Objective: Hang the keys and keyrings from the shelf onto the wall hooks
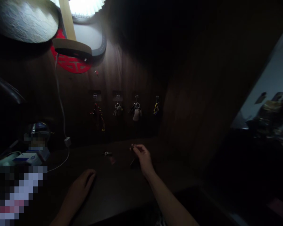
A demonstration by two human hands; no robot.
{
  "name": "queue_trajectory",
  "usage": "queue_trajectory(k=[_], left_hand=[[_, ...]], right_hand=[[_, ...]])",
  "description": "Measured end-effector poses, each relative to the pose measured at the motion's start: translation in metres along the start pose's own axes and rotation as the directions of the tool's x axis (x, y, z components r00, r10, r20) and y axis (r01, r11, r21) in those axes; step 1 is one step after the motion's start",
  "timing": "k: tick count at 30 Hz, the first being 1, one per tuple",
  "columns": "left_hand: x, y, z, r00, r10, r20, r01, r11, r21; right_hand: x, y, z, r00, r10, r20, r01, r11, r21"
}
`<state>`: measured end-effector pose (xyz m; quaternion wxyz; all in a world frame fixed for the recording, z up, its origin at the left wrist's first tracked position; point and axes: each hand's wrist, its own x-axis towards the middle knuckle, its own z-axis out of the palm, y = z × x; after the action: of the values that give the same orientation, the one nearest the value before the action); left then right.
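My right hand is raised a little over the dark wooden shelf, thumb and fingers pinched on a small dark metallic thing. Its exact kind is too dim to make out. Just below that hand is a dark flat piece; whether it hangs from the held thing, I cannot tell. Left of it, a small bunch of keys lies on the shelf with a reddish tag beside it. My left hand rests flat on the shelf, nearer to me, holding nothing visible.
On the back panel hang a beaded cord, a key bunch, keys with a pale fob and a yellow-strapped item. A lamp overhangs at upper left; its white cable runs down. Boxes stand left.
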<state>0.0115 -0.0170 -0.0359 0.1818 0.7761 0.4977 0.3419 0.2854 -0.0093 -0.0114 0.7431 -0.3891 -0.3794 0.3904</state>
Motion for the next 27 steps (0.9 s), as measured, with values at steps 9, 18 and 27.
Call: queue_trajectory(k=[9,18,27], left_hand=[[0.002,-0.001,0.001,0.998,-0.052,0.028,0.052,0.999,0.013],[0.006,-0.005,0.0,0.995,-0.096,0.036,0.096,0.995,0.01],[0.006,-0.009,0.004,0.991,-0.131,0.029,0.132,0.991,-0.015]], right_hand=[[0.077,-0.051,-0.042,0.945,-0.225,-0.237,0.198,0.971,-0.133],[0.161,-0.109,-0.058,0.831,-0.477,-0.287,0.356,0.852,-0.384],[0.215,-0.142,-0.055,0.779,-0.565,-0.27,0.326,0.733,-0.597]])
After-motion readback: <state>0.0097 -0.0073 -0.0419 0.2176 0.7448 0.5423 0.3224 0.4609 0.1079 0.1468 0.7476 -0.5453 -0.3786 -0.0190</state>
